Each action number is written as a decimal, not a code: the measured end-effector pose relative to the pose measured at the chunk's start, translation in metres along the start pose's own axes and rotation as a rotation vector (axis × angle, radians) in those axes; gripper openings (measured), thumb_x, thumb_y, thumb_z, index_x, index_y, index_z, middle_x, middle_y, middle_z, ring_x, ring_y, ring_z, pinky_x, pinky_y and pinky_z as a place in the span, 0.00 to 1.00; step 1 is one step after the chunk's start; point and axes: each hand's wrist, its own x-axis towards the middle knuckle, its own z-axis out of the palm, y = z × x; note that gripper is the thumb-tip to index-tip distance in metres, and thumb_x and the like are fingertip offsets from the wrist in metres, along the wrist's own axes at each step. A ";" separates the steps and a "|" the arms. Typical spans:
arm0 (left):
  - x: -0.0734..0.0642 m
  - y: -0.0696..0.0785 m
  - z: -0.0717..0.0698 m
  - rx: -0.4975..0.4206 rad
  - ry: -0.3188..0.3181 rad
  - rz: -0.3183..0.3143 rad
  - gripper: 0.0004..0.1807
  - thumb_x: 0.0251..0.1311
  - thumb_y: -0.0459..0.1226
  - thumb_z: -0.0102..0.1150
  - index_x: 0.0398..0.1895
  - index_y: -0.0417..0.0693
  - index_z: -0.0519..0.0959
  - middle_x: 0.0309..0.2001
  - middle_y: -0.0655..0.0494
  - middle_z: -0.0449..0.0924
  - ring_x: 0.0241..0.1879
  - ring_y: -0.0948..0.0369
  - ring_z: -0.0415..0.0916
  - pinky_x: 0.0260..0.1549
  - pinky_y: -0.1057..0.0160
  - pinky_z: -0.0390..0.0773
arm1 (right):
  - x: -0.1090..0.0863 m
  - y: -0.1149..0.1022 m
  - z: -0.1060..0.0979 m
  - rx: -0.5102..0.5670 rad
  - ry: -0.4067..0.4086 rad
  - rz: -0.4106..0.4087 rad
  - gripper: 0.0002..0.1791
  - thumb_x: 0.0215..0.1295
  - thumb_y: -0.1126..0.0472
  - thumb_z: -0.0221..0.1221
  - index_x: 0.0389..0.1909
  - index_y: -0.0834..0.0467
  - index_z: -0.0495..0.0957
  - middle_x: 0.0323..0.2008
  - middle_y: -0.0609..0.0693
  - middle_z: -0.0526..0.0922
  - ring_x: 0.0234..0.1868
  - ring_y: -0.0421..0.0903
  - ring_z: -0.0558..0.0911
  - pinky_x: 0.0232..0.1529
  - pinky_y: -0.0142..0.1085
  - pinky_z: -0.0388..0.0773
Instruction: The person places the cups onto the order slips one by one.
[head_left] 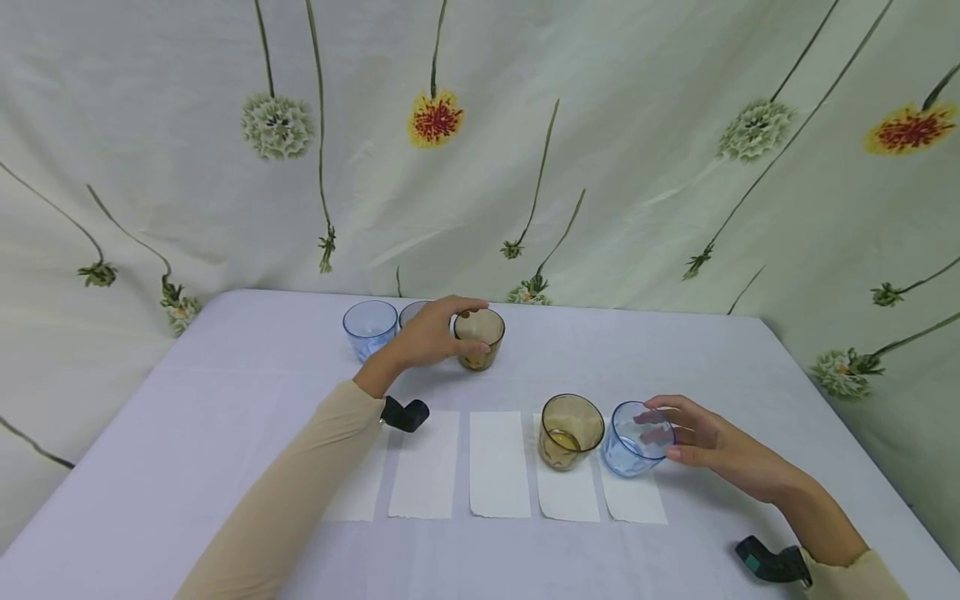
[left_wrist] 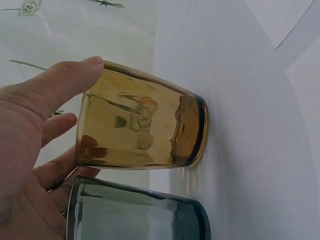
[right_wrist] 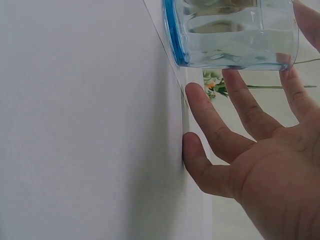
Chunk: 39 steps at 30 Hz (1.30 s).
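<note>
My left hand (head_left: pixel 435 332) is at the back of the table, its thumb and fingers around the rim of an amber glass (head_left: pixel 482 333). In the left wrist view, the thumb lies on one side of this amber glass (left_wrist: pixel 140 117) and fingertips touch the other. My right hand (head_left: pixel 712 450) has its thumb and fingers around the rim of a light blue glass (head_left: pixel 637 446), at the rightmost white paper strip (head_left: pixel 633 500). In the right wrist view, the lower fingers stay spread, off that blue glass (right_wrist: pixel 230 40). Another amber glass (head_left: pixel 570 433) stands just left of it.
A blue glass (head_left: pixel 369 327) stands at the back left. Beside it a glass (head_left: pixel 411 312) is partly hidden by my left hand; it looks bluish-grey in the left wrist view. Several paper strips lie in a row on the white tablecloth (head_left: pixel 570 558). A flowered cloth (head_left: pixel 600 125) hangs behind.
</note>
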 end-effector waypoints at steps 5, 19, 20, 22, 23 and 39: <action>-0.001 0.000 -0.001 0.000 -0.003 -0.002 0.38 0.56 0.42 0.74 0.71 0.47 0.70 0.66 0.48 0.73 0.64 0.50 0.68 0.62 0.45 0.70 | 0.000 0.000 0.000 -0.002 0.001 0.003 0.30 0.74 0.63 0.54 0.74 0.52 0.58 0.71 0.59 0.66 0.61 0.26 0.73 0.56 0.31 0.76; -0.002 0.001 -0.006 0.012 0.028 0.048 0.37 0.54 0.43 0.75 0.68 0.48 0.74 0.62 0.50 0.76 0.61 0.52 0.71 0.61 0.45 0.71 | 0.001 -0.002 0.000 -0.018 0.021 0.016 0.30 0.73 0.62 0.55 0.74 0.51 0.59 0.71 0.58 0.65 0.71 0.53 0.68 0.56 0.34 0.76; -0.003 0.001 -0.006 0.013 0.030 0.052 0.37 0.54 0.43 0.75 0.68 0.48 0.74 0.62 0.50 0.76 0.61 0.52 0.71 0.60 0.45 0.71 | 0.001 -0.001 0.000 -0.018 0.019 0.014 0.30 0.74 0.62 0.55 0.74 0.51 0.58 0.71 0.57 0.65 0.70 0.47 0.70 0.56 0.33 0.76; -0.004 0.003 -0.006 0.002 0.029 0.053 0.37 0.54 0.43 0.75 0.68 0.49 0.74 0.62 0.51 0.76 0.61 0.52 0.71 0.61 0.45 0.71 | 0.000 -0.001 -0.001 -0.016 0.013 0.010 0.30 0.74 0.63 0.55 0.74 0.51 0.58 0.71 0.57 0.66 0.65 0.34 0.72 0.56 0.32 0.76; -0.004 0.003 -0.005 0.000 0.029 0.053 0.37 0.54 0.43 0.75 0.68 0.49 0.74 0.62 0.51 0.76 0.61 0.52 0.71 0.61 0.45 0.71 | 0.000 -0.001 -0.001 -0.013 0.010 0.007 0.30 0.74 0.63 0.55 0.74 0.51 0.58 0.71 0.57 0.66 0.63 0.29 0.72 0.56 0.31 0.75; -0.019 0.014 0.003 -0.039 0.044 0.097 0.36 0.54 0.41 0.74 0.68 0.49 0.74 0.62 0.48 0.72 0.56 0.52 0.68 0.55 0.47 0.73 | -0.001 -0.001 0.000 -0.002 0.011 0.010 0.31 0.74 0.63 0.55 0.75 0.55 0.56 0.70 0.57 0.66 0.68 0.41 0.72 0.55 0.32 0.76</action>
